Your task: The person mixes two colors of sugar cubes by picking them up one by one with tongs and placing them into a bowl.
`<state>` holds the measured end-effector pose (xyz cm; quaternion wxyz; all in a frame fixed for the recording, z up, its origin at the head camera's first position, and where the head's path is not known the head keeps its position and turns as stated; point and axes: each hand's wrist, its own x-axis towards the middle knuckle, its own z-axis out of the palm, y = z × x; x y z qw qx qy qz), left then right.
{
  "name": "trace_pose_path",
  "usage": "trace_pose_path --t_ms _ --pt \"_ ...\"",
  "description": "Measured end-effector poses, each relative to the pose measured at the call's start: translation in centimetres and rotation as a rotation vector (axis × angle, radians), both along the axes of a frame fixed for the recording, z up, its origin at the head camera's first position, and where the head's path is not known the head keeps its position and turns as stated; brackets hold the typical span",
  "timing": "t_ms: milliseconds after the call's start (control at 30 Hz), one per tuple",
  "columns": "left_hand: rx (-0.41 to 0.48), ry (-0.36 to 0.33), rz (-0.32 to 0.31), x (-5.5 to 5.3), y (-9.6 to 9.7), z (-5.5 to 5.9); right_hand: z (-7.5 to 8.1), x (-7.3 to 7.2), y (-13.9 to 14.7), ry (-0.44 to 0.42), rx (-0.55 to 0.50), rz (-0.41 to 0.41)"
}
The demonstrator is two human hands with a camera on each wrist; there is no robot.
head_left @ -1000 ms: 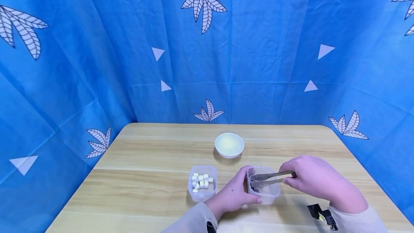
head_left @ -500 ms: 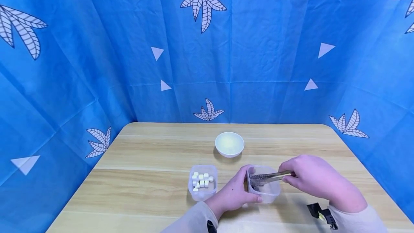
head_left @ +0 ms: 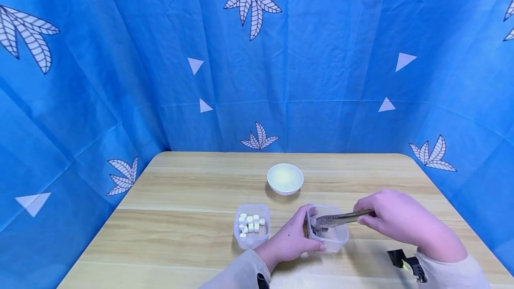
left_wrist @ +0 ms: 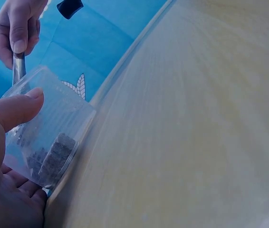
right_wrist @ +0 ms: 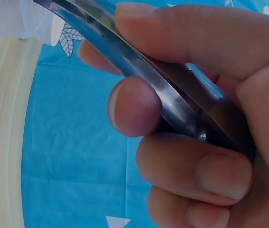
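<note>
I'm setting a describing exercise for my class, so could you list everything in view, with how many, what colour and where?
Cloth: number of pieces unclear, blue with leaf and triangle prints, behind and beside the table
Table: one, pale wood, under the containers
Bowl: one, white, beyond both containers
Left container: one, translucent, on the table
Small pieces: about ten, white, in the left container
Right container: one, translucent, in the left hand's grip
Chunks: at least two, dark grey, in the right container
Tongs: one pair, metallic, reaching into the right container
Sleeves: two, pale, on the forearms
Left hand: one, bare, around the right container
Right hand: one, bare, holding the tongs
</note>
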<state>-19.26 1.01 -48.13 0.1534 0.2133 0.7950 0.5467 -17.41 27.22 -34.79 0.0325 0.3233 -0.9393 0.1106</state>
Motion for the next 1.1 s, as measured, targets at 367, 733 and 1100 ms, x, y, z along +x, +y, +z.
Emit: trace_pose_path --t_ms 367,733,1100 --pt "-0.012 0.003 0.004 0.0 0.0 0.0 -0.4 0.1 -1.2 0.016 0.016 -0.036" --pt "0.001 0.000 0.000 -0.2 0.0 -0.3 -0.4 0.6 -1.4 0.000 0.048 -0.057" --pt "-0.002 0.001 -0.005 -0.2 0.1 -0.2 -0.8 0.2 -1.2 -0.023 0.062 -0.064"
